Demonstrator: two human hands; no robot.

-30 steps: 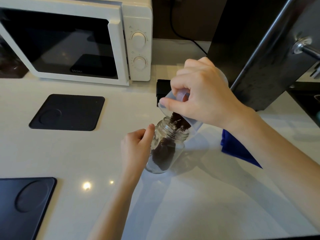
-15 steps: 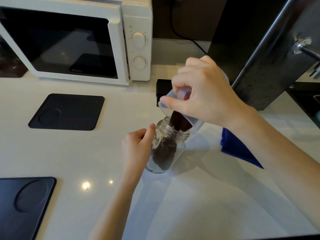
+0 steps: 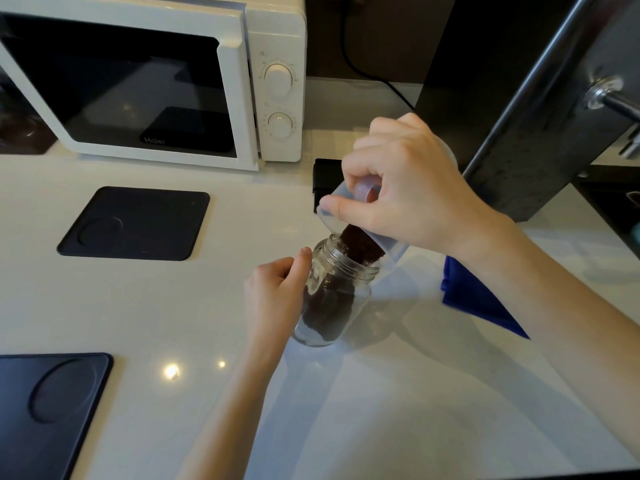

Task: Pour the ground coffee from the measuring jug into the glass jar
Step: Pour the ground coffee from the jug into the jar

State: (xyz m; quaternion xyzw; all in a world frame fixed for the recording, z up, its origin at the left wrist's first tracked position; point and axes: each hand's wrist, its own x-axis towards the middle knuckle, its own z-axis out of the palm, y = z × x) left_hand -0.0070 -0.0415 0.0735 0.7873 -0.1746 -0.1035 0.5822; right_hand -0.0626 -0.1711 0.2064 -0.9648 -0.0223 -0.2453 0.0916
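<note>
Colours only:
- worktop [image 3: 381, 393]: glossy off-white, plain, with small bright light spots reflected near its front left.
- microwave [image 3: 242, 36] at the back left: white casing, black glass door, pale dials with fine grey markings, grey lettering on the glass.
- two mats [image 3: 135, 223] [image 3: 45, 410] along the left side: matte black, each embossed with a circular outline.
- glass jar [image 3: 332, 296]: clear, colourless.
- ground coffee [image 3: 329, 306]: dark brown, seen in the jar and at the jug's lip.
- measuring jug [image 3: 332, 209]: translucent, milky white.
- cloth [image 3: 478, 303] toward the right edge: saturated blue, no pattern.
- small box [image 3: 323, 174] behind the jug: black.
- cable [image 3: 349, 60] at the back: black.
- panel [image 3: 540, 133] at the back right: dark grey, speckled.
</note>
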